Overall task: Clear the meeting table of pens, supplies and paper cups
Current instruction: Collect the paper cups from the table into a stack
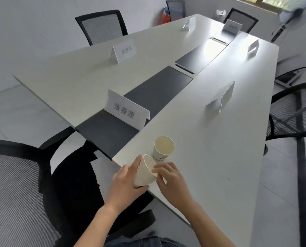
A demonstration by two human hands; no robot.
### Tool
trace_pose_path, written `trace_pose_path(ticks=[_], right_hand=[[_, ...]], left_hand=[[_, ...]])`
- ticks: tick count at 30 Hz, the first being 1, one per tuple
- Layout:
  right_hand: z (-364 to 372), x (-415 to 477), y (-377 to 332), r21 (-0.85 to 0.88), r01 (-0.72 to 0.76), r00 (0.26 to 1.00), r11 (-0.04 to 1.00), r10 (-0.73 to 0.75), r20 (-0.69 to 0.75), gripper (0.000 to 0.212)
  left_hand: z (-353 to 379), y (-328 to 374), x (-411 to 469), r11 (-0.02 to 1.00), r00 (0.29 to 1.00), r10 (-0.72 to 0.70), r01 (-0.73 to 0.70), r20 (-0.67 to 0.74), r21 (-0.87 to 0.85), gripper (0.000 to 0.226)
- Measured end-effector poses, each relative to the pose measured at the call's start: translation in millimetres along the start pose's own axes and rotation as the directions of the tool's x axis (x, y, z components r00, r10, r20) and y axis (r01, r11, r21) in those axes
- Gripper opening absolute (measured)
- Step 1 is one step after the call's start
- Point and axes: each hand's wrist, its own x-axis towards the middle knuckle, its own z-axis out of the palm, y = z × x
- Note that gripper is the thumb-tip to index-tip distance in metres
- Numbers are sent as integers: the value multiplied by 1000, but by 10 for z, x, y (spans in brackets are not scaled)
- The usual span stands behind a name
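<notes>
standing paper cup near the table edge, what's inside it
The standing paper cup looks empty: only its pale lining shows and nothing sticks out above the rim. Whether a little liquid lies at the bottom cannot be told from this angle.

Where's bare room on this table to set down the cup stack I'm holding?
Widest: the white tabletop between the upright white paper cup and the folded white name card farther right. Crowded: the near corner, where left hand and right hand hold the tilted stack of paper cups beside it.
</notes>
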Motion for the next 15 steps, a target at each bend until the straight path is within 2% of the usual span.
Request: trace_pose_path(ticks=[7,15], right_hand=[[-231,-469,79,-10,-233,967,972,231,-111,26],[-671,-1116,314,-30,-476,837,879,442,-324,28]], left_hand=[[302,216,52,987,984,156,-151,91,-55,90],[854,744,34,932,888,361,-356,285,-74,77]])
